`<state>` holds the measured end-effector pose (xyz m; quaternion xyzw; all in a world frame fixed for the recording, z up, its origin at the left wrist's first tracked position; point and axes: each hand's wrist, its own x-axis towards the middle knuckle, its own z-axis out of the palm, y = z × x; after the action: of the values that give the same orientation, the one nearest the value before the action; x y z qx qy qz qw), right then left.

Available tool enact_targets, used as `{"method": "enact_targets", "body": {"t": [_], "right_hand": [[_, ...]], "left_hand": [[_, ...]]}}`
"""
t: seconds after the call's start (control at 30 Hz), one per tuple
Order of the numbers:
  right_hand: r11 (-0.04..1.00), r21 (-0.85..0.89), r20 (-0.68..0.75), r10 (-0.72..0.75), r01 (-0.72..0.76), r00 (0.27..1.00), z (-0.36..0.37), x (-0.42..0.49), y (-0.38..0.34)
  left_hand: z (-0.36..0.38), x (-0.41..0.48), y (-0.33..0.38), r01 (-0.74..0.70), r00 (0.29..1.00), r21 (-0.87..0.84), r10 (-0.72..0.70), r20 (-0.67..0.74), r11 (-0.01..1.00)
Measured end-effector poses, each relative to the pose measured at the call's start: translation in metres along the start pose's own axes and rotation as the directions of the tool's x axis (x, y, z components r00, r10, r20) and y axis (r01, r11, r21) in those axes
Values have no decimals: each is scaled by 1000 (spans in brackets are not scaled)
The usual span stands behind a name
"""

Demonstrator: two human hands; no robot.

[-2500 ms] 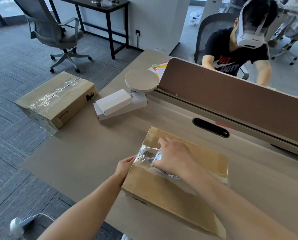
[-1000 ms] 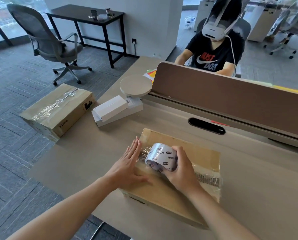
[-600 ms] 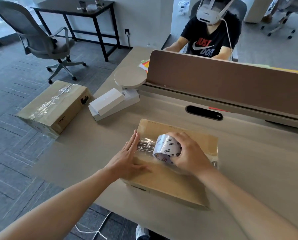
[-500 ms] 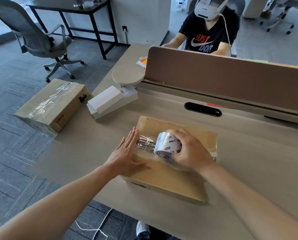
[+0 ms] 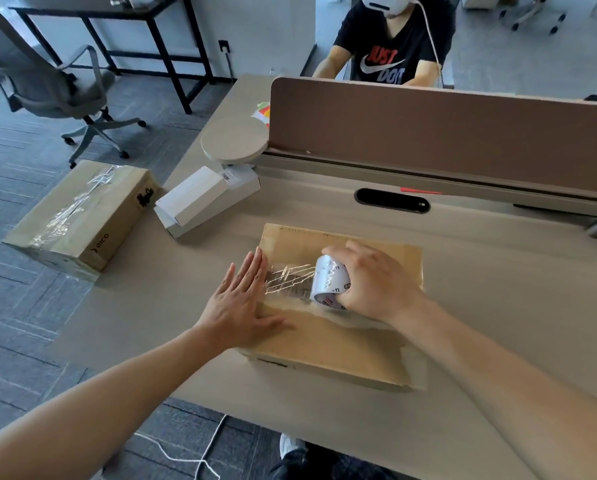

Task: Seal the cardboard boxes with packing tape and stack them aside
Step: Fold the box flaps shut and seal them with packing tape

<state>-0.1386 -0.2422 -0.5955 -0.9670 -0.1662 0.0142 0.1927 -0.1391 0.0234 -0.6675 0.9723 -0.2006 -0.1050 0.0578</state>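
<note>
Left hand [image 5: 236, 306], earlier at the side of the box [image 5: 342, 344], now lies flat on top; right hand [image 5: 376, 282] grips the tape roll [image 5: 328, 278]. White boxes [image 5: 200, 199] sit behind.

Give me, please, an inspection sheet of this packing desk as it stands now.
Surface: beige desk, with a brown divider along its far side.
Job's things: cardboard box in front, clear tape strip drawn across its top from the tape roll; taped box at the desk's left edge.
Clutter: two stacked white boxes, round disc, coloured papers.
Hands: left hand flat on the cardboard box at the strip's end; right hand grips the tape roll.
Cables: white cable on the floor below the near edge.
Surroundings: seated person behind the divider, office chair, black table.
</note>
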Motion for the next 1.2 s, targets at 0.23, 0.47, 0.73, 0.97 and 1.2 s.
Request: {"method": "enact_targets", "body": {"t": [0.23,0.47,0.73,0.97,1.2], "right_hand": [[999,-49,29,1,0,1000,-5,2,-7],[995,-97,63,16,-10,998,-7,4,-11],[992,-127,34,20,-15,999,-1,4,-19],[989,-146,25,-1,5,1000,5,8,-23],[993,-119,38,-18,22,999,4,10,-25]], "left_hand": [[1,0,5,0,999,119,6,-44,993],[-3,2,7,14,1000,228,-15,3,974],[-3,2,7,-76,996,281,84,-16,957],[-3,9,25,-17,999,238,8,38,971],[-1,4,26,-34,999,201,34,3,979]]}}
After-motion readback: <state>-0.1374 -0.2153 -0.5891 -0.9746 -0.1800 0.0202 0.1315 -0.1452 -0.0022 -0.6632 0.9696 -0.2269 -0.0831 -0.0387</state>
